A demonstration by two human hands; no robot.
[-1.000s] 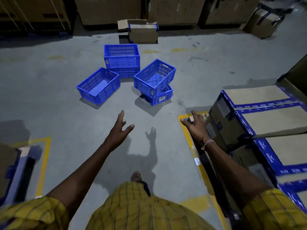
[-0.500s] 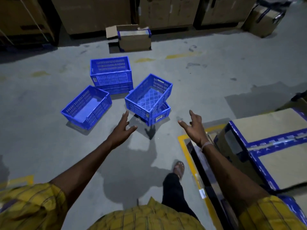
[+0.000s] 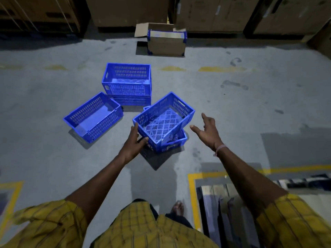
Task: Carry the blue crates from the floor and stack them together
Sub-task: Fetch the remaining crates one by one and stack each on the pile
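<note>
the stacked cartons (image 3: 129, 11) along the far wall are running out of the top edge and sinking into shadow, so their markings are hard to make out, and the pallet (image 3: 223, 203) inside the yellow floor line at lower right is partly cut off and blurred. on the grey floor (image 3: 250, 113) an open cardboard box (image 3: 166, 43) is standing beyond the blue crates. the far stack (image 3: 127, 83) is sitting upright, its lower crate mostly hidden. the single crate (image 3: 93, 120) is lying just left of it. the tilted crate (image 3: 163, 120) is resting askew on a lower crate (image 3: 176, 142), which is largely covered. the left hand (image 3: 134, 142) is making a loose grip at the tilted crate's near left corner, fingers reaching its rim; whether it is truly gripping, i cannot tell. the right hand (image 3: 207, 131) is hanging spread wide just right of that crate, apart from it.
</note>
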